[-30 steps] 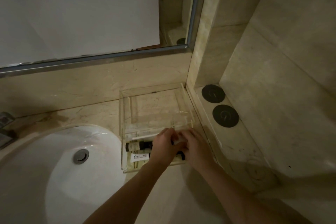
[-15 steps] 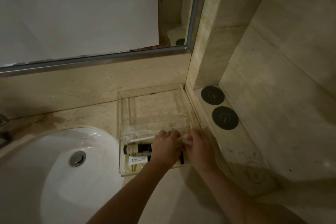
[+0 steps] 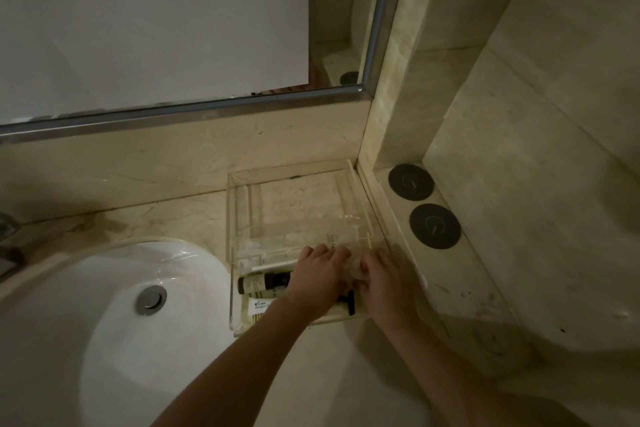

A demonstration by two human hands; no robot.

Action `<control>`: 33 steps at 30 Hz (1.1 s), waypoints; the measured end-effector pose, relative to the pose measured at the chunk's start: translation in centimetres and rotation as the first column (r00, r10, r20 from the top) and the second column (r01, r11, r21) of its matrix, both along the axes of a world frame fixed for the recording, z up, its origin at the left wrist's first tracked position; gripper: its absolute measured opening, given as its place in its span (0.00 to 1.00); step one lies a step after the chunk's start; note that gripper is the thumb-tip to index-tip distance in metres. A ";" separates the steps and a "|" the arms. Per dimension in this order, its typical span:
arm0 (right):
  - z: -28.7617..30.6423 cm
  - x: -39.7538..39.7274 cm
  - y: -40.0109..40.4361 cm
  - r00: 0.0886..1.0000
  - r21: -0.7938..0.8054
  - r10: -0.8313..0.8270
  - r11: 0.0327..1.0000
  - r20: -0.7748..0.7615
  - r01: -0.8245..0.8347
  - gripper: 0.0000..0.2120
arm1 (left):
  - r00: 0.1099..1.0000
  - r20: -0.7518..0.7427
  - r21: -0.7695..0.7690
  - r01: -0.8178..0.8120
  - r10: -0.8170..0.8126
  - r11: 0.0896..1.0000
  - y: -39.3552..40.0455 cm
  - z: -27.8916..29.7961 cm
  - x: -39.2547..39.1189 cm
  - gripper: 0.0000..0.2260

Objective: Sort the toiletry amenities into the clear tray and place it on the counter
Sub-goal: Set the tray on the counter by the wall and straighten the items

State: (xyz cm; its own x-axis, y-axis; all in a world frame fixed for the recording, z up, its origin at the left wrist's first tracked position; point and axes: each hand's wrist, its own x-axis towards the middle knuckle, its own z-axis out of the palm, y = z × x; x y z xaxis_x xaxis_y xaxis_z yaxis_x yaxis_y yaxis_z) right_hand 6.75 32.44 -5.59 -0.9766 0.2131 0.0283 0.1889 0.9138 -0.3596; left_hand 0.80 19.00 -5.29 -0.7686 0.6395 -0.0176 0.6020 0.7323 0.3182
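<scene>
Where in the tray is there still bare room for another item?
The far half of the clear tray, toward the mirror wall, is bare. The near end is crowded: dark bottle, white sachet, black razor, and both hands, left and right.

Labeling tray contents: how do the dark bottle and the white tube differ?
The bottle is dark with a pale label; the tube is white with dark print. The bottle lies farther from the camera, the tube nearer the tray's front wall. Both lie on their sides in the tray, partly hidden by the left hand.
</scene>
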 end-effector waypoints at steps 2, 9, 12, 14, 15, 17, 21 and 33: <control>-0.3 0.1 0.1 1.000 0.041 0.018 0.999 -0.009 -0.018 0.11 | 1.000 0.015 0.021 0.005 -0.005 1.000 -0.2 0.3 0.0 0.19; -0.4 -0.2 -0.2 0.999 0.115 0.051 0.992 0.008 -0.051 0.13 | 0.996 0.077 0.125 -0.050 0.040 0.991 -0.8 0.5 0.5 0.14; -0.4 -0.2 -0.2 0.997 0.152 0.066 0.986 0.036 -0.070 0.17 | 0.992 0.110 0.160 -0.078 0.061 0.984 -0.8 0.4 0.6 0.13; -0.2 -0.3 -0.4 0.996 0.152 0.066 0.986 0.055 -0.074 0.19 | 0.989 0.126 0.172 -0.094 0.073 0.981 -0.8 0.4 0.7 0.12; -0.2 -0.4 -0.5 0.996 0.152 0.070 0.985 0.063 -0.079 0.20 | 0.988 0.132 0.174 -0.097 0.075 0.980 -0.8 0.4 0.7 0.12; -0.2 -0.5 -0.5 0.994 0.178 0.081 0.980 0.073 -0.093 0.19 | 0.987 0.139 0.175 -0.103 0.079 0.979 -0.8 0.3 0.7 0.12; -0.5 -0.7 -0.8 0.994 0.191 0.044 0.980 0.097 -0.062 0.18 | 0.986 0.137 0.183 -0.118 0.093 0.976 -0.8 0.3 0.7 0.11; 0.0 -1.1 -0.6 0.991 0.174 0.049 0.982 0.128 -0.071 0.19 | 0.978 0.199 0.214 -0.108 0.065 0.971 -0.9 -0.4 -0.2 0.02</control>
